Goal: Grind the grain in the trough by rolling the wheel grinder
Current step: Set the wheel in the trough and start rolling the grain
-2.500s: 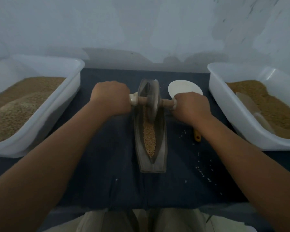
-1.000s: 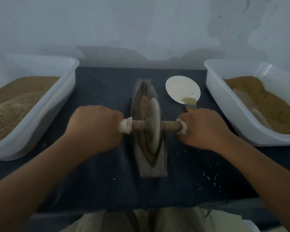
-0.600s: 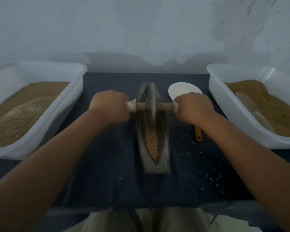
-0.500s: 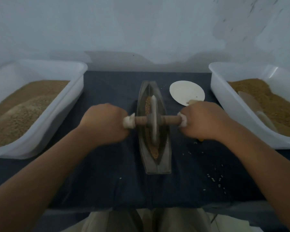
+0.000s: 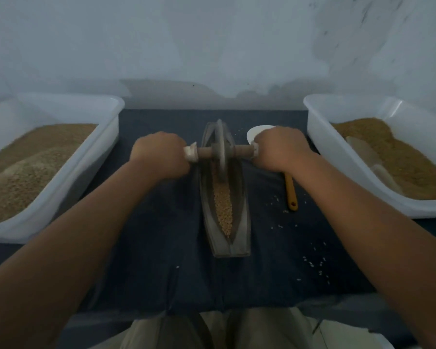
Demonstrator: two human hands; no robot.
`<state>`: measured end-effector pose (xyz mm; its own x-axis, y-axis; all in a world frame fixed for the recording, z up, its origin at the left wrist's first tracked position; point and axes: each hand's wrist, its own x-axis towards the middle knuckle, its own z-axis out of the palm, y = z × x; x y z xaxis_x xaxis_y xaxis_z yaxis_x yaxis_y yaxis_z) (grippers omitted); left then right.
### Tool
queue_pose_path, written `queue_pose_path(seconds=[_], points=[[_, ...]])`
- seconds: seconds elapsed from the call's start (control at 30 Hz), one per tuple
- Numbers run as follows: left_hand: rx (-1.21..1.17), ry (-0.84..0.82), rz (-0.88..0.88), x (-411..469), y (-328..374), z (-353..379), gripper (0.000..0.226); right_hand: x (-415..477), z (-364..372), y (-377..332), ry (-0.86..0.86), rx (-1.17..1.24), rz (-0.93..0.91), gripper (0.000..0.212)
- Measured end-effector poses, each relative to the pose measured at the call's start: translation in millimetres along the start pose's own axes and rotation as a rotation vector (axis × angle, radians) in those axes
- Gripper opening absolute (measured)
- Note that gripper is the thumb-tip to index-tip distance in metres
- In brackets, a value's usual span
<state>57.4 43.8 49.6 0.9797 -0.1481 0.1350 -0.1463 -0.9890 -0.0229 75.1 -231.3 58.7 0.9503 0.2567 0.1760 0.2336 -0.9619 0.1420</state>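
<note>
The wheel grinder [image 5: 220, 149] stands upright at the far end of the trough [image 5: 239, 222], toward the table's [image 5: 149, 235] back edge, with grain [image 5: 223, 205] in the near half. Left hand [image 5: 159, 157] and right hand [image 5: 280, 149] each clench an end of the axle [image 5: 241, 149] — the sensible hold. The wheel looks heavy, rigid and tip-prone.

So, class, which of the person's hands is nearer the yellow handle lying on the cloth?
Right. The right hand hides the far end of the yellow handle; the left hand is across the trough.

Dark cloth [image 5: 149, 248] covers the surface. On it, 2 white containers: left tub [image 5: 68, 187], right tub [image 5: 337, 167]. Trough [image 5: 239, 222] between them, stray grains [image 5: 312, 263] scattered.
</note>
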Motion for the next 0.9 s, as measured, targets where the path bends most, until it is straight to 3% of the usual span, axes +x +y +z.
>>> queue_pose_path(seconds=[0.13, 0.2, 0.27, 0.4, 0.47, 0.6, 0.67, 0.77, 0.83, 0.9], points=[[0.048, 0.003, 0.175, -58.9, -7.2, -2.2, 0.023, -59.0, -10.6, 4.3, -0.393, 0.154, -0.118, 0.023], [0.051, 0.058, 0.238, -77.7, -10.4, -2.9, 0.024, -82.2, -17.4, 6.1, -0.481, 0.214, -0.160, 0.027], [0.060, 0.061, 0.244, -72.1, -10.8, -0.9, 0.027, -85.1, -11.6, 6.4, -0.420, 0.199, -0.133, 0.030], [0.023, 0.003, 0.067, -19.4, -5.6, 4.7, 0.035, -36.9, 3.5, -1.5, -0.039, 0.010, -0.021, 0.026], [0.009, 0.040, -0.016, 1.4, -5.9, 6.6, 0.032, -7.6, 2.9, -5.8, 0.056, -0.042, 0.011, 0.022], [-0.085, -0.080, -0.032, -3.6, -6.5, 7.1, 0.022, 0.0, -10.4, -9.9, 0.048, -0.031, -0.025, 0.020], [-0.107, -0.144, 0.035, -30.5, -10.3, 8.9, 0.023, -25.6, -16.1, -7.2, -0.043, 0.005, -0.085, 0.017], [-0.047, -0.059, 0.154, -77.8, -17.8, 9.8, 0.033, -76.9, -22.4, -1.5, -0.251, 0.117, -0.133, 0.027], [0.005, 0.010, 0.182, -90.8, -19.1, 9.6, 0.035, -89.9, -21.5, -0.3, -0.286, 0.152, -0.128, 0.038], [0.046, 0.024, 0.152, -81.1, -13.9, 8.5, 0.033, -82.0, -14.6, -1.3, -0.274, 0.108, -0.094, 0.033]])
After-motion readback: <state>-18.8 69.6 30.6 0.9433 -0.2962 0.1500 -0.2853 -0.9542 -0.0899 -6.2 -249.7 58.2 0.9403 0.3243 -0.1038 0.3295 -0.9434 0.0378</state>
